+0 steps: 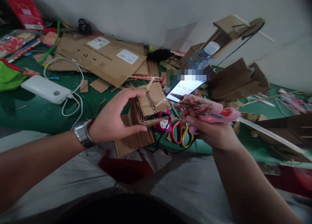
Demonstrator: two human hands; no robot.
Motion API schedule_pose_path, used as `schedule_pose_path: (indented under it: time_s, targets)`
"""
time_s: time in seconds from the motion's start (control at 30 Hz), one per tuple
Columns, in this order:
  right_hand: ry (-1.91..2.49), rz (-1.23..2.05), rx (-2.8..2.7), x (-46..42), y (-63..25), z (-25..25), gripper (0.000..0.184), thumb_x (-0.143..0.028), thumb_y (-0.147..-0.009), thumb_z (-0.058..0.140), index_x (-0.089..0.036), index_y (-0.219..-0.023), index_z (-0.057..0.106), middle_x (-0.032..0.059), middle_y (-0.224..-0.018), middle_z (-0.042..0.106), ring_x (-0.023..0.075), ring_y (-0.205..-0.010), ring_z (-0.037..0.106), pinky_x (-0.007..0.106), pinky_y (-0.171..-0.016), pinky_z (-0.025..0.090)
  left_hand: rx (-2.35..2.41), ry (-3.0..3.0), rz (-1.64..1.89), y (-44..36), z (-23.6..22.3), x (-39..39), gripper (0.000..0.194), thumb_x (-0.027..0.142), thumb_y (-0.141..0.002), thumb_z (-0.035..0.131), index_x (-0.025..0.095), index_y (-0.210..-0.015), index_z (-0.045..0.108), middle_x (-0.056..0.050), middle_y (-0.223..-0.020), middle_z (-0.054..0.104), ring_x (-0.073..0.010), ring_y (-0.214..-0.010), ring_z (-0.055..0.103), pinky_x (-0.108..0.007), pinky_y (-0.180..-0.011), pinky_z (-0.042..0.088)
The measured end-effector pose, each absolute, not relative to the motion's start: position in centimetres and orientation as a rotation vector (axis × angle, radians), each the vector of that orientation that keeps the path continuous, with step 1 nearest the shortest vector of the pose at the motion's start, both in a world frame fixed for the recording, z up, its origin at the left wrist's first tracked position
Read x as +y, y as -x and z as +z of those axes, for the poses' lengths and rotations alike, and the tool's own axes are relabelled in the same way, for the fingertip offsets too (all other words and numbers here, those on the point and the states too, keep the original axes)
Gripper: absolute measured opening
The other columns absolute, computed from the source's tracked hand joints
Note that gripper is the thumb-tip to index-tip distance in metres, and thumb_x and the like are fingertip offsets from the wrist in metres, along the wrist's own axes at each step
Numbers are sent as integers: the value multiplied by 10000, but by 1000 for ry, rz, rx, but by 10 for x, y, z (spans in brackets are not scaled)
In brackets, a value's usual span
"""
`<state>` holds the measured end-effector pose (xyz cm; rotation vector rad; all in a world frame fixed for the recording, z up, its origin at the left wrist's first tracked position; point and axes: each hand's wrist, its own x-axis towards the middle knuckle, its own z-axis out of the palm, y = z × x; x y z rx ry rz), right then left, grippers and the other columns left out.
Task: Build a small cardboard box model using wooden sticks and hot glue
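Note:
My left hand (109, 115), with a metal watch on its wrist, grips a small cardboard box (151, 100) by its left side, thumb in front and fingers behind. Two short wooden sticks stand out of the box's top, which carries printed letters. Beneath it is a folded cardboard piece (134, 136). To the right, my right hand (212, 130) is closed around a pink hot glue gun (219, 113). Its red light is lit, its nozzle end is crusted with residue and points left, and a clear glue stick (270, 134) sticks out at the back.
Scissors (179, 136) and a pink power socket (163, 121) lie between my hands. Behind are a lit phone (185, 87), a water bottle (201, 56) and a tall cardboard structure (226, 27). A white power bank (46, 89) and large flattened cardboard (102, 56) are at left.

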<state>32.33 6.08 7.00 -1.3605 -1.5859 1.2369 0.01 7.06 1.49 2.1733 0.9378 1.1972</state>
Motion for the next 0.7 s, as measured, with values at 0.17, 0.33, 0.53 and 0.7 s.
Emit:
schedule_pose_path:
  time_s: [0.17, 0.33, 0.53, 0.7]
  targets:
    - [1312, 1249, -1521, 56, -305, 60, 594, -512, -879, 864, -365, -1430, 698, 61, -1275, 831, 324, -1126, 807, 420, -780, 718, 932, -2171, 1211, 0, 14, 71, 851, 626, -822, 930, 254, -1497, 568, -163, -1491, 657, -368, -1371, 665, -551, -1197, 564]
    - [1183, 1241, -1475, 57, -296, 51, 536, -466, -897, 880, -373, -1399, 715, 45, -1426, 789, 342, -1300, 763, 492, -987, 711, 931, -2160, 1207, -1, 13, 71, 852, 611, -828, 932, 244, -1506, 569, -162, -1490, 656, -360, -1380, 659, -532, -1210, 554]
    - [1223, 1243, -1437, 53, -295, 51, 483, -433, -895, 900, -361, -1350, 754, 29, -1393, 809, 322, -1206, 802, 473, -989, 706, 949, -2166, 1205, -1, 14, 71, 854, 619, -828, 929, 234, -1501, 571, -160, -1492, 656, -359, -1387, 660, -526, -1221, 549]
    - [1260, 1219, -1460, 50, -301, 51, 530, -482, -896, 897, -378, -1390, 736, 15, -1412, 801, 343, -1229, 791, 492, -935, 718, 966, -2206, 1198, -1, 16, 71, 857, 637, -839, 914, 222, -1508, 575, -165, -1490, 669, -355, -1368, 679, -508, -1194, 573]
